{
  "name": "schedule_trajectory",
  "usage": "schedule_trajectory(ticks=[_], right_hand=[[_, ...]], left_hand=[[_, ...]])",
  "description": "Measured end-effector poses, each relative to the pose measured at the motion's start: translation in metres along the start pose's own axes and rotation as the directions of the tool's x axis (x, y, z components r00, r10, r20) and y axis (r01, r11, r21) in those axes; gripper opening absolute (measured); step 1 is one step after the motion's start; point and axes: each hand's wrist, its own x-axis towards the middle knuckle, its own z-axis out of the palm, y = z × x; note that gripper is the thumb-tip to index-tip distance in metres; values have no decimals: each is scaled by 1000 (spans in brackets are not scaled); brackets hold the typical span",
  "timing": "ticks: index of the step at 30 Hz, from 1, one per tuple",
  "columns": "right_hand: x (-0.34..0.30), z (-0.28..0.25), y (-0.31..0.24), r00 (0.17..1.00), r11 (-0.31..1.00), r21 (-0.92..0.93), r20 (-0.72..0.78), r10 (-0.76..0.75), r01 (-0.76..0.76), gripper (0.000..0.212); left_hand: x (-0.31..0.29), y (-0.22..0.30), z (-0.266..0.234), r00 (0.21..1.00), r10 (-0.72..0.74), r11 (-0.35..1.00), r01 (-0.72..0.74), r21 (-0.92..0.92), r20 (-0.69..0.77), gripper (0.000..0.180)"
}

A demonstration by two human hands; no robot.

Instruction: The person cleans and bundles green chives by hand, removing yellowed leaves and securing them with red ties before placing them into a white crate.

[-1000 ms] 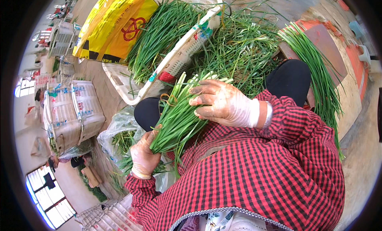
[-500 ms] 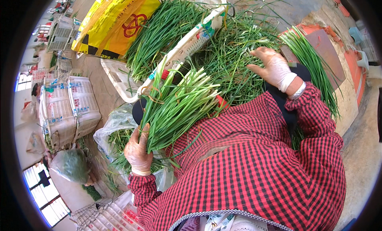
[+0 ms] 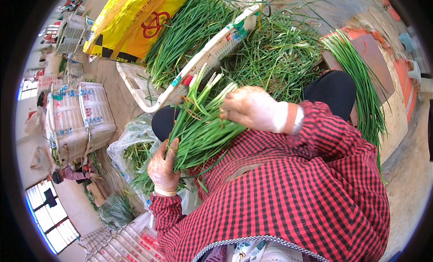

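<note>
A loose bunch of garlic chives (image 3: 198, 138), green leaves with pale stem ends, lies slanted across my lap. My left hand (image 3: 163, 168), in a thin clear glove, is closed round its leafy lower side, thumb up. Over the stems, my gloved right hand (image 3: 255, 109) presses its curled fingers against the bunch; its fingertips are partly hidden and slightly blurred. Beyond my knees spreads a heap of loose chives and trimmings (image 3: 277, 54). Another neat bunch of chives (image 3: 356, 77) rests on a board at the right.
A white plastic crate (image 3: 198, 59) full of chives stands ahead, a yellow printed bag (image 3: 131, 25) along its far left side. A clear plastic bag (image 3: 122, 149) with greens is by my left knee. Stacked white crates (image 3: 81, 120) and a person (image 3: 74, 174) are farther left.
My right hand has come left and down from above the heap onto the stems of the bunch, its spread fingers now curled. My left hand keeps its hold.
</note>
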Motion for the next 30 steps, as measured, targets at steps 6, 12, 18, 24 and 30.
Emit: schedule_trajectory(ticks=[6,12,18,24,30], right_hand=[[-51,-46,-28,952,988,152,303,-35,-12,27],[-89,-97,-2,883,604,644,357,305,-469,28],[-101,-139,88,758,742,-176,-249,602,-647,30],[-13,-64,16,955,966,-121,160,248,-230,53],[36,10,-15,922,993,-78,372,110,-87,31]], left_hand=[[-4,-9,20,999,34,999,-34,11,-42,81],[-13,-13,30,986,32,999,-36,-22,-163,83],[-10,-13,22,978,57,998,-56,10,-201,75],[-1,-7,15,981,123,992,-116,53,-151,72],[-2,-9,16,991,120,991,-116,65,-52,80]])
